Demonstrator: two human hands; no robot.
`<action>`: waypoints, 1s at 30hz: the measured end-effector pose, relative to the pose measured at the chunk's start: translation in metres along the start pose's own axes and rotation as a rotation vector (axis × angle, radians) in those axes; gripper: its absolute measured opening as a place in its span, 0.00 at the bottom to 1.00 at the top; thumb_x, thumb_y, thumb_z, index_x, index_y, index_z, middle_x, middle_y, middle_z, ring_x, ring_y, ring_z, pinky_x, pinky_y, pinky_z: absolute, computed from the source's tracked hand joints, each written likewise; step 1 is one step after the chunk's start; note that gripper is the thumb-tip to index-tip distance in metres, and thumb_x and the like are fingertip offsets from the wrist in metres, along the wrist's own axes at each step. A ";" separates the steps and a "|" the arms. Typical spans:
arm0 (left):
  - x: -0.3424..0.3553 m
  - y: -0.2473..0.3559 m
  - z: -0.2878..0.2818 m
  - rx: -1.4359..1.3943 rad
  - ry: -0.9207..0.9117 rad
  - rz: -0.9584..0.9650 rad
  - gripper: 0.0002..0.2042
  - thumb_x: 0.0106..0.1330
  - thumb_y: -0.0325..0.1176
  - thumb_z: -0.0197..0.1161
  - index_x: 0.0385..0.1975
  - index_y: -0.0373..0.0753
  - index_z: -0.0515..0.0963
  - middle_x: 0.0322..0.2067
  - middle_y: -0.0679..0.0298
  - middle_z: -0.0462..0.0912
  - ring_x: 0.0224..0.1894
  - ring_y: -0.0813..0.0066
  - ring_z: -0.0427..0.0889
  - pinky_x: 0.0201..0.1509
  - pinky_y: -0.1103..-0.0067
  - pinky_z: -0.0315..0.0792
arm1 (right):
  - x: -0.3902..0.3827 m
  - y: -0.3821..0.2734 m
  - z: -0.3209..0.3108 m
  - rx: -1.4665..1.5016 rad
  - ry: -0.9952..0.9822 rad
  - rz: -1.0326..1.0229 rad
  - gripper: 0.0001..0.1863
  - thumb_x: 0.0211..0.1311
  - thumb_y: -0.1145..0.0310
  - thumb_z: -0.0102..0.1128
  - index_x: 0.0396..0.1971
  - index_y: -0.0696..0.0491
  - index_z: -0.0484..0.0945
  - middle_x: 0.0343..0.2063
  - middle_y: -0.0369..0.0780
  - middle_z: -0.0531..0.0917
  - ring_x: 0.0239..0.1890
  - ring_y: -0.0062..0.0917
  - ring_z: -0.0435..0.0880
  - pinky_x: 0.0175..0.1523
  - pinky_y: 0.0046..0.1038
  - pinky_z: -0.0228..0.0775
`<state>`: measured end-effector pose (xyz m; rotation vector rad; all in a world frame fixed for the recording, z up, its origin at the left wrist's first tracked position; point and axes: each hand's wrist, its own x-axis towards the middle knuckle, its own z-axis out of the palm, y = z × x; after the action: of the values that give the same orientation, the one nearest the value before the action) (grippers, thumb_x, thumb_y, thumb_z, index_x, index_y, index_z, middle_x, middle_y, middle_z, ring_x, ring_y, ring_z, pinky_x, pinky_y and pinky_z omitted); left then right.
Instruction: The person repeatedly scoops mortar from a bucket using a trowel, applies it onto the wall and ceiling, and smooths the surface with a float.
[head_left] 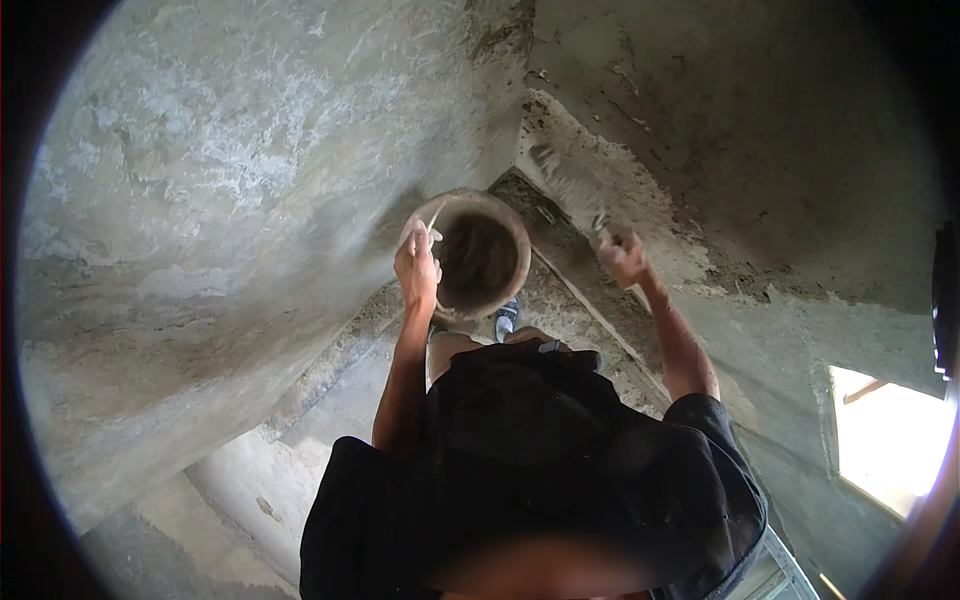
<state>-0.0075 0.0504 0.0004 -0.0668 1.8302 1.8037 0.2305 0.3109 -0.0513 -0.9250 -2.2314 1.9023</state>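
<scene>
A round bucket [522, 258] with a dusty rim hangs or stands in front of me in the corner, dark material [475, 255] inside it. My left hand [418, 268] is closed at the bucket's left rim, where a thin pale strip like a handle rises by the fingers. Out to the right, my right hand [624, 260] is closed and held close to the right wall. Its fingers are smeared by motion, and a small greyish thing shows at them, too blurred to name. Beside that hand, rough wet-looking mortar [600, 170] covers a patch of the wall.
Grey plastered walls rise on the left [230, 200] and right [780, 150], meeting in the corner ahead. A ledge [585, 300] runs along the right wall's foot. A bright window opening [885, 430] lies at lower right, near a metal frame [785, 565]. My shoe [507, 318] shows below the bucket.
</scene>
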 end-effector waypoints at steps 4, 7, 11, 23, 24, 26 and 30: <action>0.016 -0.032 -0.017 0.250 0.000 0.081 0.20 0.64 0.50 0.50 0.30 0.36 0.72 0.18 0.67 0.71 0.16 0.79 0.66 0.18 0.81 0.60 | 0.020 -0.013 -0.047 0.049 0.337 -0.153 0.22 0.56 0.57 0.52 0.43 0.59 0.71 0.26 0.38 0.78 0.24 0.18 0.74 0.27 0.27 0.69; 0.022 -0.056 -0.038 0.504 -0.015 0.219 0.17 0.65 0.46 0.49 0.33 0.35 0.72 0.22 0.64 0.74 0.22 0.71 0.70 0.28 0.76 0.65 | 0.049 -0.043 -0.084 0.211 0.322 0.046 0.24 0.56 0.54 0.53 0.46 0.57 0.69 0.28 0.38 0.78 0.21 0.17 0.72 0.24 0.25 0.70; 0.014 -0.061 -0.047 0.491 0.095 0.252 0.16 0.66 0.40 0.47 0.24 0.35 0.75 0.23 0.59 0.75 0.25 0.63 0.72 0.33 0.72 0.67 | 0.055 -0.081 -0.105 0.532 0.193 0.217 0.20 0.57 0.54 0.53 0.41 0.56 0.69 0.25 0.37 0.76 0.16 0.15 0.70 0.17 0.16 0.65; 0.011 -0.058 -0.057 0.329 0.232 0.089 0.22 0.65 0.48 0.48 0.22 0.33 0.77 0.51 0.43 0.67 0.52 0.57 0.69 0.48 0.73 0.66 | 0.027 -0.136 -0.153 0.911 0.057 0.108 0.16 0.60 0.61 0.52 0.40 0.58 0.69 0.19 0.37 0.73 0.10 0.08 0.65 0.08 0.07 0.55; 0.013 -0.058 -0.055 0.345 0.217 0.115 0.22 0.65 0.48 0.48 0.22 0.33 0.77 0.52 0.45 0.67 0.51 0.60 0.70 0.44 0.75 0.67 | 0.023 -0.138 -0.153 0.911 0.059 0.111 0.16 0.60 0.61 0.52 0.40 0.58 0.69 0.19 0.37 0.73 0.10 0.08 0.65 0.08 0.07 0.55; 0.014 -0.058 -0.052 0.363 0.197 0.139 0.22 0.65 0.48 0.49 0.21 0.34 0.76 0.52 0.46 0.66 0.49 0.62 0.71 0.41 0.76 0.69 | 0.013 -0.138 -0.153 0.930 0.007 0.034 0.16 0.61 0.61 0.51 0.37 0.60 0.69 0.19 0.37 0.72 0.11 0.10 0.66 0.10 0.07 0.56; 0.008 -0.052 -0.037 0.311 0.083 0.266 0.19 0.64 0.51 0.50 0.34 0.39 0.74 0.16 0.73 0.63 0.08 0.88 0.53 0.11 0.87 0.50 | -0.017 -0.119 -0.136 1.007 -0.150 -0.074 0.20 0.63 0.56 0.47 0.39 0.61 0.69 0.21 0.39 0.74 0.12 0.12 0.69 0.11 0.08 0.60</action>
<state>-0.0063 0.0141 -0.0523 0.2317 2.2460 1.6816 0.2546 0.4154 0.0955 -0.5080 -1.0034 2.6219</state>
